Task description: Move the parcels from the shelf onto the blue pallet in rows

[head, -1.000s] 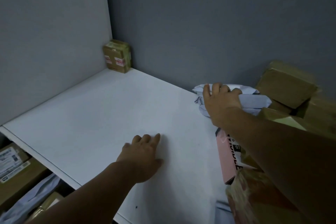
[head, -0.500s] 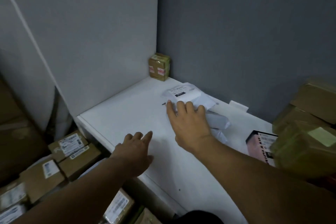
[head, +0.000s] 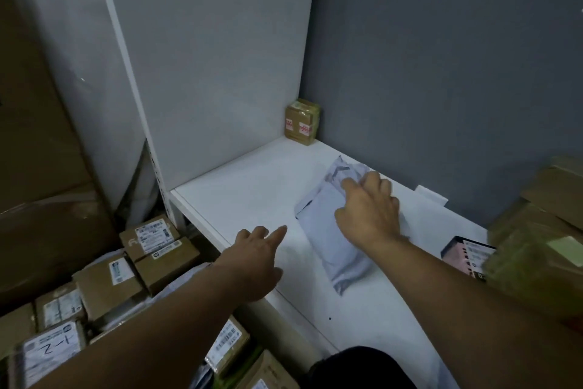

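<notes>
A pale grey mailer bag (head: 328,246) lies lengthwise on the white shelf (head: 246,193). My right hand (head: 369,212) lies on top of it with its fingers curled into the bag's crumpled far end. My left hand (head: 255,259) hovers at the shelf's front edge just left of the bag, fingers spread and touching nothing that I can see. A small taped brown box (head: 302,121) stands in the back left corner of the shelf. The blue pallet is out of view.
A pink box (head: 463,256) and blurred brown cartons (head: 542,231) crowd the shelf's right side. A white slip (head: 432,194) lies against the grey back wall. Several labelled cardboard parcels (head: 151,243) are packed below at the left. A white side panel bounds the shelf's left.
My right hand has dragged the mailer bag from the carton pile leftward and toward the front. The view has swung left and pulled back. My left hand stays near the front edge.
</notes>
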